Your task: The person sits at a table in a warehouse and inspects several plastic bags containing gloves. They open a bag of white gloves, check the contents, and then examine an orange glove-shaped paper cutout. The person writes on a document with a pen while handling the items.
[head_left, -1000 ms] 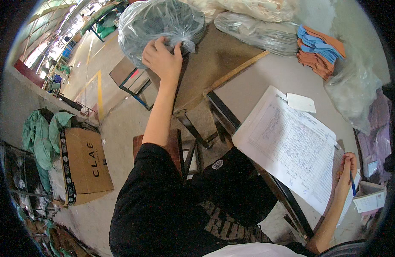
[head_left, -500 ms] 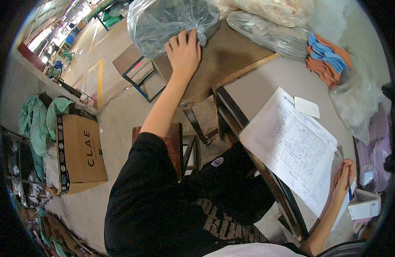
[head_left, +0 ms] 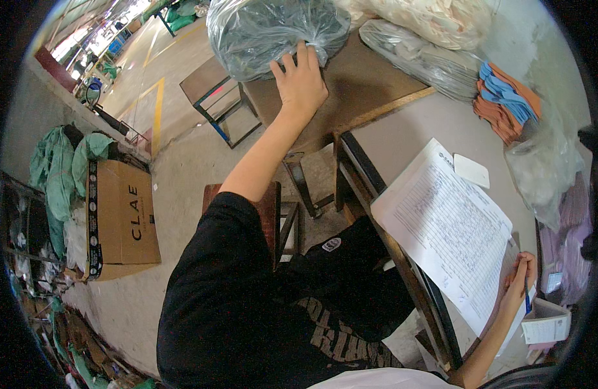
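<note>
My left hand [head_left: 302, 87] reaches far forward, its fingers spread against a tied clear plastic bag [head_left: 266, 32]. The bag bulges with dark greenish contents that I cannot make out, and its gathered neck is beside my fingertips. At the right, my right hand [head_left: 522, 275] is closed round a blue pen [head_left: 527, 299] whose tip points down toward me. That hand rests by the edge of a filled-in paper sheet [head_left: 451, 240], which lies slantwise on the grey table [head_left: 402, 133]. A small white card [head_left: 471, 170] lies at the sheet's far edge.
Behind the table sit stacked brown and blue fabric pieces [head_left: 506, 100] and filled plastic bags [head_left: 422, 58]. A small white box [head_left: 546, 321] stands near my right hand. To the left are a stool [head_left: 218, 91], a cardboard box [head_left: 124, 214] and green sacks [head_left: 56, 172].
My left hand's fingers have spread wider apart on the bag. The whole view has shifted slightly. My right hand still holds the pen by the sheet.
</note>
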`<state>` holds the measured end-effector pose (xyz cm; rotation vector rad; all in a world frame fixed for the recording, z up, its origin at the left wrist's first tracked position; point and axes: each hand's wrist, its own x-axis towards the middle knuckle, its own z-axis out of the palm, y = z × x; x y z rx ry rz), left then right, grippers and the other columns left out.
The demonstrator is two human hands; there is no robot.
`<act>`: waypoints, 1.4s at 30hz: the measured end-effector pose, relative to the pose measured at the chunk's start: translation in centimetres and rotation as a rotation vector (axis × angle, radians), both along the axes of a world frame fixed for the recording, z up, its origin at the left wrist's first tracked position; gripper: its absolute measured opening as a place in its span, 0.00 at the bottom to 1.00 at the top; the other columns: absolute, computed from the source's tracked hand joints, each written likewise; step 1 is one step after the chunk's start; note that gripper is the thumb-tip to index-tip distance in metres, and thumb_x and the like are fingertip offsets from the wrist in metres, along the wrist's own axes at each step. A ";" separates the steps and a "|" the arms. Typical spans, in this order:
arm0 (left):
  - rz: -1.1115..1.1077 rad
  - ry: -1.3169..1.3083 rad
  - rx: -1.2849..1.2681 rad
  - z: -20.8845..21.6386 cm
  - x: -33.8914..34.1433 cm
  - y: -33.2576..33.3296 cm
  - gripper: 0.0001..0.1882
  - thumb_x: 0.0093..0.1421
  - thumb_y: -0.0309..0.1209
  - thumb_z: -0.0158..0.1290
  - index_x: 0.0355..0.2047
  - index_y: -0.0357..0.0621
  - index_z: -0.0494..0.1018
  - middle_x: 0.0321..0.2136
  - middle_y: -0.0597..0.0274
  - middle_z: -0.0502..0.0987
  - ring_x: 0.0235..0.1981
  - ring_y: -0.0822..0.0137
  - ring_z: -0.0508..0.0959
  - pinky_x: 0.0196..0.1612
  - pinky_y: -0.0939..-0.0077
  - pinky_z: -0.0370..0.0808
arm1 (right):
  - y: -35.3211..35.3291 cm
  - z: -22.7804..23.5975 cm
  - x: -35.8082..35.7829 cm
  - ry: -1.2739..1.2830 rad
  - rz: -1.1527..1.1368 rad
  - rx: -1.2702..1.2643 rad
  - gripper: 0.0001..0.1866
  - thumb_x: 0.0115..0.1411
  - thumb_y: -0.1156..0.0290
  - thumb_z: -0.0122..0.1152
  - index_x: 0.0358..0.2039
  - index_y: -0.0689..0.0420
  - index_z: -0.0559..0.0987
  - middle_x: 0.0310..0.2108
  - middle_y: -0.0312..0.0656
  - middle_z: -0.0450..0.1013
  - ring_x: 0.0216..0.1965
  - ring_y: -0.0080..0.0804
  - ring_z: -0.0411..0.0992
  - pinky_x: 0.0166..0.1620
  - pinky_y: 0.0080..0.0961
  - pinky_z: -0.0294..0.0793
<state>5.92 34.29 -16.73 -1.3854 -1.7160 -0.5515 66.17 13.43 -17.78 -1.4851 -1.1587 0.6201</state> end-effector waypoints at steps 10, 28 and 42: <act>-0.105 -0.139 -0.247 -0.7 0.5 0.3 0.14 0.52 0.39 0.60 0.35 0.43 0.79 0.39 0.56 0.74 0.29 0.51 0.81 0.42 0.48 0.75 | -0.3 1.0 -1.4 -0.023 -0.019 -0.008 0.09 0.75 0.63 0.51 0.40 0.51 0.76 0.28 0.25 0.64 0.18 0.08 0.49 0.19 0.13 0.46; -0.144 -0.316 -0.291 -0.3 0.7 0.1 0.17 0.57 0.40 0.57 0.36 0.38 0.80 0.45 0.46 0.74 0.27 0.46 0.84 0.31 0.49 0.83 | -0.1 0.7 -1.1 -0.024 -0.028 -0.014 0.09 0.75 0.63 0.51 0.39 0.51 0.77 0.28 0.27 0.64 0.16 0.08 0.49 0.17 0.13 0.47; -0.218 -0.346 -0.224 -0.7 0.2 0.2 0.14 0.55 0.38 0.56 0.36 0.43 0.83 0.49 0.41 0.73 0.28 0.45 0.84 0.33 0.52 0.83 | -0.3 1.0 -1.3 -0.043 -0.041 -0.046 0.11 0.75 0.61 0.50 0.41 0.52 0.77 0.31 0.27 0.66 0.20 0.08 0.52 0.20 0.12 0.50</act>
